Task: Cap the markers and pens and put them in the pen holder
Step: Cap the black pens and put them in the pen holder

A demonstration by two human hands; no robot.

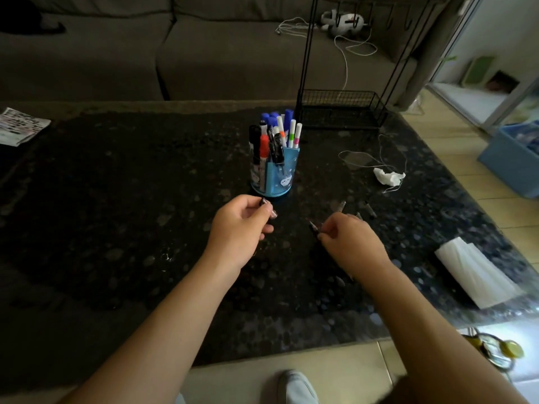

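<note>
L hand (239, 225): fingers curled, pinching a short dark piece (268, 209) w/ a clear end. Prob. a cap; I cannot confirm. R hand (350, 240): fingertips pinched on a thin dark pen (314, 227), its tip toward my L hand, low over the table (145, 199).

Handling: the pen looks light, stiff, smooth; likely to roll on polished stone if dropped. I grip mid-barrel, clear of the tip. The cap is small and easy to fumble, so I hold it by its sides and push straight on w/ light force.

Location: the pen holder (275, 173) stands upright just beyond my L hand, crowded w/ markers; insert vertically. Loose dark pieces (341, 205) lie just beyond my R hand.

Clearance: open table between hands and holder. Cord (364, 161) and tissue wad (388, 176) sit to the R, off the path. Near table edge is behind my wrists.
</note>
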